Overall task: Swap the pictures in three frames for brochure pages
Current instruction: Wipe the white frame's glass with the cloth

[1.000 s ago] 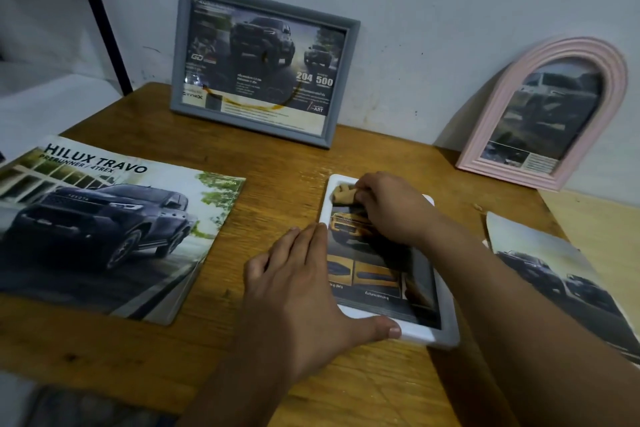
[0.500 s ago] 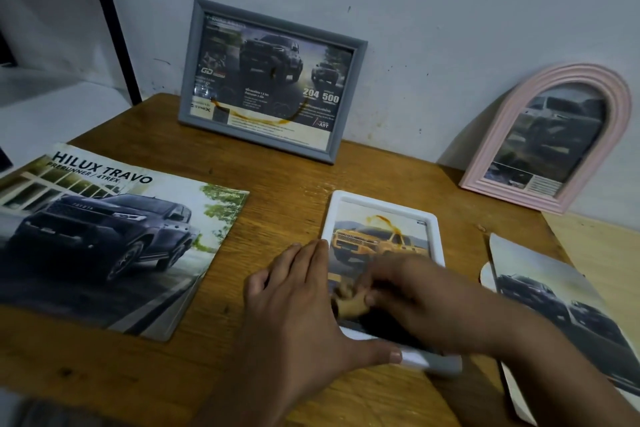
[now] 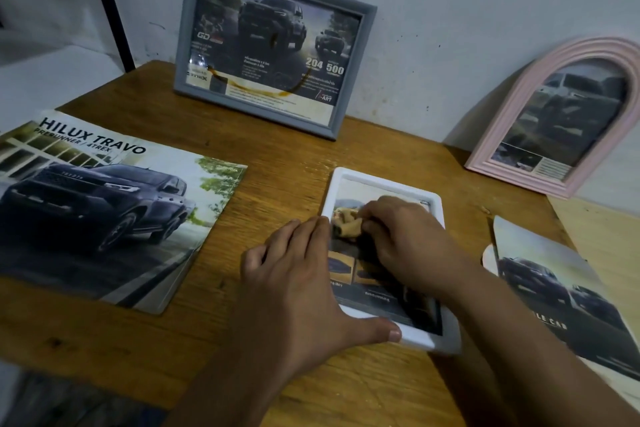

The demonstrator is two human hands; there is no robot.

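The white frame (image 3: 388,253) lies flat on the wooden surface (image 3: 284,163) with a brochure page of a yellow car in it; the left hand (image 3: 298,284), fingers straight, rests flat along the frame's left edge with its thumb on the near rim. The right hand (image 3: 405,243) has its grip closed on a crumpled tan cloth (image 3: 346,224), pressed to the glass over the upper part of that frame. Behind the white frame a grey frame (image 3: 273,45) and, to its right, a pink arched frame (image 3: 568,118) lean on the wall, the brochure (image 3: 104,208) lies to its left, and a loose page (image 3: 568,302) lies to its right.
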